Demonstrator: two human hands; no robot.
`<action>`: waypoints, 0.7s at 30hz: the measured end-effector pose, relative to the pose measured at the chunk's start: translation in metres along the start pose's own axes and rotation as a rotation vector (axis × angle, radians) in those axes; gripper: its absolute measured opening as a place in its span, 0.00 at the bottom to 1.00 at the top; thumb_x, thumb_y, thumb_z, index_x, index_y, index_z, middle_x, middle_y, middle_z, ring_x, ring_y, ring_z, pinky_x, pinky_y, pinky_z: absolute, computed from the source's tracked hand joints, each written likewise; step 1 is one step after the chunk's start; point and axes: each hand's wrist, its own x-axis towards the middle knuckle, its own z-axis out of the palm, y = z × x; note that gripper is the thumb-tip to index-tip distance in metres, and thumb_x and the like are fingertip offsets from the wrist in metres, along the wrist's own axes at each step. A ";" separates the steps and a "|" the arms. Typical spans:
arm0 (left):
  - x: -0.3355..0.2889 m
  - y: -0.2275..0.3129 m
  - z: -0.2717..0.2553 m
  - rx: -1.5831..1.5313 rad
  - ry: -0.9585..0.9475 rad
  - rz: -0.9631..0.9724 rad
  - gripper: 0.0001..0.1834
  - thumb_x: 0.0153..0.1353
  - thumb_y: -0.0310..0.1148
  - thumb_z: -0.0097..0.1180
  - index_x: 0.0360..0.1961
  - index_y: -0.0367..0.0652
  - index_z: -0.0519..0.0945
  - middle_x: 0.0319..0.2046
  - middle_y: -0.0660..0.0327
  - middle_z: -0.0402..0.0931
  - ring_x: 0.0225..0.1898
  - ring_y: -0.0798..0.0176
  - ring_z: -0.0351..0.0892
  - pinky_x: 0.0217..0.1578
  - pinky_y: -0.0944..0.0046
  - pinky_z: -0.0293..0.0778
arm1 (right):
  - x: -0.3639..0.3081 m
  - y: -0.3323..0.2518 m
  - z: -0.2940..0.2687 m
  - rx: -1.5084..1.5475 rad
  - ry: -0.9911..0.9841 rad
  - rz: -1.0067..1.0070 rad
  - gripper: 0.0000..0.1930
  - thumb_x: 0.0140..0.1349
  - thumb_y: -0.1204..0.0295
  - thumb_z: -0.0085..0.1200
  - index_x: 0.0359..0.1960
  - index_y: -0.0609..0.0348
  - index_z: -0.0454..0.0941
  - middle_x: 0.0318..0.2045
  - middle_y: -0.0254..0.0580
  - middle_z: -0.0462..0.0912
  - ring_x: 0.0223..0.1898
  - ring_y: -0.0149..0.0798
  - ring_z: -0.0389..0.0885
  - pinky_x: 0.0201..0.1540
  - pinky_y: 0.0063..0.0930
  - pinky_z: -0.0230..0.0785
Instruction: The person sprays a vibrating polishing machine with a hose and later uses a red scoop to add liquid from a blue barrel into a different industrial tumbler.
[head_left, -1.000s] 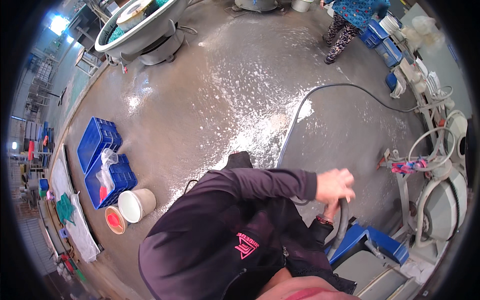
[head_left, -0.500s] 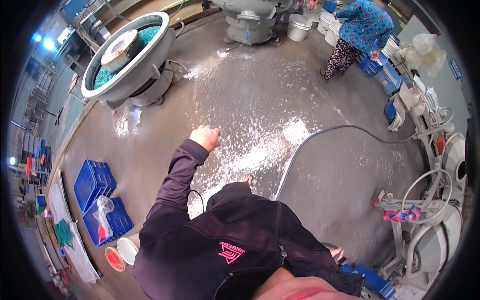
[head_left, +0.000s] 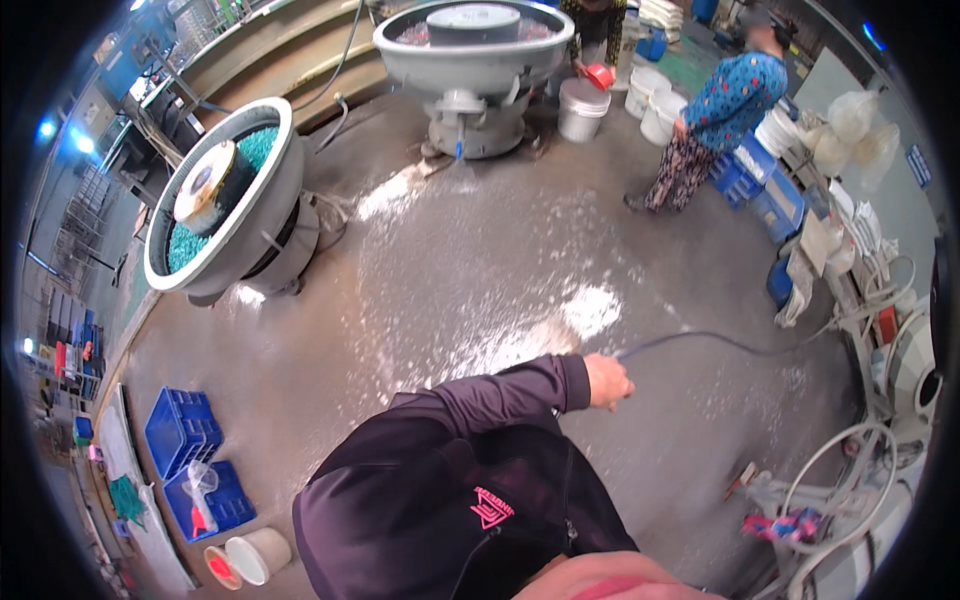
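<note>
My left arm reaches across in front of my body in a dark jacket sleeve. At its end my left hand (head_left: 608, 382) is closed, its fingers curled. What they hold, if anything, cannot be made out. A dark hose (head_left: 712, 337) curves over the wet floor from the right and passes out of sight behind the hand and forearm. Whether hand and hose touch cannot be told. Foamy, shiny wet floor (head_left: 480, 260) lies beyond the arm. My right hand is not in view.
A round vibrating tub (head_left: 278, 255) of green media stands left, a second grey tub (head_left: 470, 60) ahead. Blue crates (head_left: 185, 430) and a white bucket (head_left: 262, 555) are left. A person in blue (head_left: 730, 100) stands near white buckets (head_left: 583, 108); machinery (head_left: 880, 460) lines the right.
My left hand has swung right and nearer to my body, and the sleeve now crosses my front. The view has tilted up; the person in blue has turned a little.
</note>
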 end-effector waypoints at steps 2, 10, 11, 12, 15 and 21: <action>0.041 -0.012 -0.032 0.000 -0.005 0.044 0.22 0.47 0.44 0.57 0.42 0.46 0.73 0.34 0.54 0.73 0.44 0.52 0.70 0.39 0.54 0.70 | 0.007 -0.018 0.031 -0.020 0.031 0.003 0.13 0.51 0.71 0.53 0.38 0.60 0.72 0.37 0.44 0.73 0.40 0.39 0.72 0.44 0.32 0.66; 0.206 -0.049 -0.101 0.240 -0.142 0.044 0.19 0.44 0.43 0.57 0.38 0.46 0.75 0.32 0.54 0.74 0.41 0.51 0.73 0.37 0.54 0.70 | -0.003 -0.054 0.033 -0.049 0.334 0.086 0.12 0.52 0.71 0.53 0.38 0.62 0.72 0.34 0.43 0.74 0.38 0.36 0.72 0.43 0.30 0.66; 0.230 -0.059 -0.093 0.178 -0.186 0.150 0.18 0.45 0.40 0.57 0.38 0.45 0.75 0.29 0.52 0.75 0.37 0.50 0.74 0.37 0.56 0.70 | -0.016 -0.058 0.022 -0.056 0.394 0.088 0.12 0.52 0.71 0.53 0.38 0.62 0.72 0.34 0.43 0.74 0.38 0.36 0.72 0.43 0.30 0.66; 0.249 -0.068 -0.073 0.112 -0.239 0.246 0.18 0.47 0.39 0.56 0.39 0.44 0.74 0.27 0.50 0.75 0.35 0.49 0.74 0.37 0.55 0.70 | -0.031 -0.065 0.012 -0.068 0.452 0.082 0.12 0.52 0.71 0.53 0.38 0.62 0.73 0.34 0.43 0.74 0.38 0.36 0.72 0.43 0.30 0.66; 0.301 -0.074 -0.101 0.138 -0.503 0.370 0.18 0.50 0.39 0.54 0.42 0.45 0.73 0.31 0.49 0.75 0.38 0.48 0.74 0.38 0.55 0.70 | -0.094 -0.109 0.000 -0.082 0.667 0.050 0.12 0.52 0.71 0.53 0.38 0.62 0.73 0.33 0.43 0.75 0.37 0.35 0.72 0.42 0.29 0.66; 0.473 -0.024 -0.125 0.246 -0.558 0.811 0.16 0.49 0.37 0.55 0.39 0.41 0.74 0.32 0.49 0.75 0.38 0.47 0.72 0.38 0.55 0.69 | -0.225 -0.228 0.069 -0.039 1.033 0.103 0.12 0.54 0.71 0.53 0.38 0.64 0.72 0.33 0.39 0.74 0.37 0.33 0.71 0.42 0.27 0.65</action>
